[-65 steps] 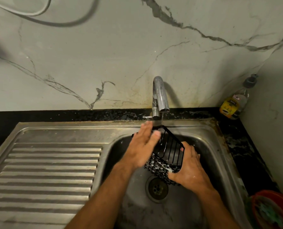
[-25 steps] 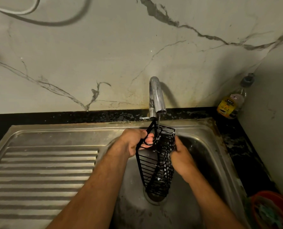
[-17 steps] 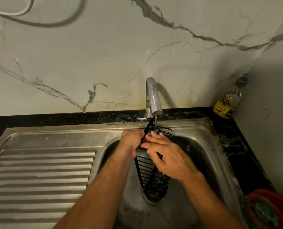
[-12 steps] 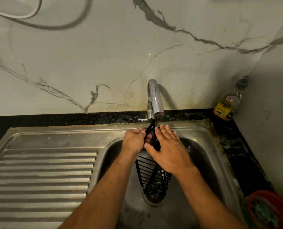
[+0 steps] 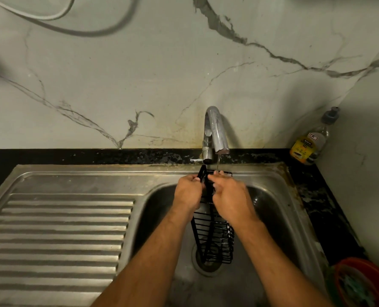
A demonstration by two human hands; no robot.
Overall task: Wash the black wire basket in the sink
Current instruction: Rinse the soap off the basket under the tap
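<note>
Left hand (image 5: 187,191) grips the black wire basket (image 5: 212,238) at its top; right hand (image 5: 230,196) curls around it beside; basket hangs upright over the stainless steel sink (image 5: 272,218) beneath the chrome tap (image 5: 215,131).

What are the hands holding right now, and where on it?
Both the left hand and right hand grip the black wire basket at its upper end, under the tap.

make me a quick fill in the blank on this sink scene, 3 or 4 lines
1. Both hands, the left hand and the right hand, grip the top of the black wire ____.
2. A thin stream of water falls from the ____ onto the fingers.
3. The basket's lower end hangs over the sink's ____.
4. The bottle in the corner has a ____ label.

Missing words: basket; tap; drain; yellow
</note>
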